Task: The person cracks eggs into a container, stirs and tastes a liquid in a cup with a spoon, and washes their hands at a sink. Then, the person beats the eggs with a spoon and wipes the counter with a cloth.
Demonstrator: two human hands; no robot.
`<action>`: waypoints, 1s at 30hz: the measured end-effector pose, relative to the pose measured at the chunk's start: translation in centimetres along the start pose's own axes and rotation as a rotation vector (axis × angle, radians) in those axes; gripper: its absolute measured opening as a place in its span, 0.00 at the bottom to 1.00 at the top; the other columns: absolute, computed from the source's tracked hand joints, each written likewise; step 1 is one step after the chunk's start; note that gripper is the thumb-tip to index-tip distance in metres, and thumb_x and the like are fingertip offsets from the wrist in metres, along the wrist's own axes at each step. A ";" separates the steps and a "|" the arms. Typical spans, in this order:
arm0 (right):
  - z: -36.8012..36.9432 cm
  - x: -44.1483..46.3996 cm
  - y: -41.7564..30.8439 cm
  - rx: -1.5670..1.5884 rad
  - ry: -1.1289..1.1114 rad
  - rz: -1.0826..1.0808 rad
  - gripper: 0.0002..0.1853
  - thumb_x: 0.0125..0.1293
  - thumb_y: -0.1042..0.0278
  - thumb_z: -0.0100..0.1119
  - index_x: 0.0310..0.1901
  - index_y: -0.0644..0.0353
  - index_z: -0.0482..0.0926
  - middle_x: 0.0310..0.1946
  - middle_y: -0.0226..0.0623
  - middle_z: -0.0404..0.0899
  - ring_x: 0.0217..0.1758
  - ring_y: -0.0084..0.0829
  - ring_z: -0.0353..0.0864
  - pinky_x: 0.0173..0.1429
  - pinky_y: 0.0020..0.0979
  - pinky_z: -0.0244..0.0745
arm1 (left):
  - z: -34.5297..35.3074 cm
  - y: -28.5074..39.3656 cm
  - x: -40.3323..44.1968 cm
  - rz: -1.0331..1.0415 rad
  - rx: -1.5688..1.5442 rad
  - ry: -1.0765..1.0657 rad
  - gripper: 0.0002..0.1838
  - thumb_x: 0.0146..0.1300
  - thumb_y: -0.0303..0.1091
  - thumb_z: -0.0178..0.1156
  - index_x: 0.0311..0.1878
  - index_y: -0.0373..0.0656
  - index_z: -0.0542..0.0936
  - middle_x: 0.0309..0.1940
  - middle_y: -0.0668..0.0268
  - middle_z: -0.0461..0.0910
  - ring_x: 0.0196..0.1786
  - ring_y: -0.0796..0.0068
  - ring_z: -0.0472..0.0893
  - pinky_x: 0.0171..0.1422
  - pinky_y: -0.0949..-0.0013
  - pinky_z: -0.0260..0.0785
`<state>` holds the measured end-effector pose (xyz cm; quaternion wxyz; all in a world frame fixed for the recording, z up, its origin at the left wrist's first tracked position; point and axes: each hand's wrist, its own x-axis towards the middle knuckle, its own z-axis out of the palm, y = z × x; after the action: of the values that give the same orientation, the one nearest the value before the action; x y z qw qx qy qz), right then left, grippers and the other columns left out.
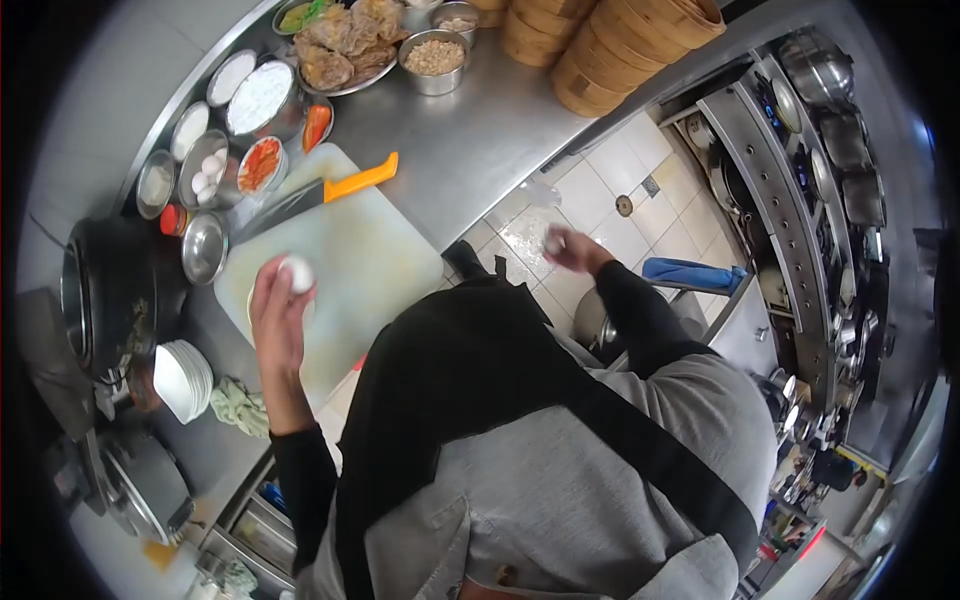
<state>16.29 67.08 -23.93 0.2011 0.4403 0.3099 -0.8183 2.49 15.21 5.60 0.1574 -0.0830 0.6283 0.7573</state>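
My left hand (281,318) holds a white egg (297,274) in its fingers above the white cutting board (375,250). A pale round rim shows partly behind that hand. Away from the counter, over the tiled floor, my right hand (569,249) is closed around something pale, blurred and mostly hidden by the fingers. On the board's far side lies a knife with an orange handle (361,178). Several more eggs (209,173) sit in a metal bowl beyond the board, beside an empty metal bowl (205,247).
Bamboo steamers (610,55) stand at the counter's far right. Bowls of white powder (262,97), chopped red pieces (260,165) and chopped nuts (434,57) line the back. White bowls (183,380) and a green cloth (239,407) lie at the left. A stove (770,190) stands across the floor.
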 end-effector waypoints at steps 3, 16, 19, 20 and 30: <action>7.7 -3.8 -2.4 -0.770 0.184 -0.425 0.18 0.66 0.60 0.64 0.51 0.60 0.74 0.43 0.41 0.82 0.32 0.38 0.81 0.45 0.36 0.82 | 4.1 -0.3 2.3 -0.072 -0.023 -0.088 0.18 0.72 0.38 0.59 0.59 0.39 0.76 0.49 0.65 0.80 0.46 0.78 0.80 0.54 0.68 0.75; 41.9 -9.2 2.7 -1.375 -0.828 -1.362 0.26 0.64 0.68 0.67 0.63 0.62 0.71 0.50 0.48 0.77 0.52 0.47 0.79 0.56 0.44 0.75 | 6.0 -4.2 1.6 0.120 -0.002 0.233 0.22 0.63 0.40 0.69 0.55 0.40 0.77 0.44 0.67 0.81 0.44 0.77 0.80 0.49 0.72 0.71; 43.1 -8.1 3.3 -1.474 -0.890 -1.372 0.25 0.65 0.66 0.66 0.62 0.61 0.72 0.52 0.47 0.76 0.55 0.48 0.78 0.57 0.45 0.73 | 3.6 -3.3 -1.7 0.197 -0.011 0.439 0.20 0.64 0.41 0.66 0.55 0.43 0.77 0.45 0.68 0.81 0.45 0.78 0.80 0.51 0.72 0.69; 43.6 -8.0 3.5 -1.519 -0.923 -1.374 0.25 0.65 0.66 0.66 0.62 0.60 0.73 0.53 0.46 0.76 0.55 0.47 0.77 0.57 0.45 0.72 | 2.2 -2.5 -2.9 0.196 -0.014 0.500 0.19 0.65 0.41 0.65 0.56 0.44 0.77 0.44 0.69 0.81 0.45 0.79 0.80 0.52 0.72 0.68; 46.5 -5.2 4.4 -1.753 -1.048 -1.202 0.25 0.66 0.57 0.66 0.63 0.52 0.75 0.52 0.37 0.77 0.55 0.39 0.78 0.55 0.36 0.74 | -4.7 -1.0 -7.9 0.298 0.265 0.443 0.20 0.63 0.31 0.65 0.59 0.42 0.80 0.48 0.68 0.82 0.47 0.76 0.79 0.51 0.72 0.70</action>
<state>-6.04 32.40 -1.44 0.1199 -0.4530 0.8020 -0.3704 9.91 9.72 6.35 -0.0868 -0.1319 0.7459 0.6471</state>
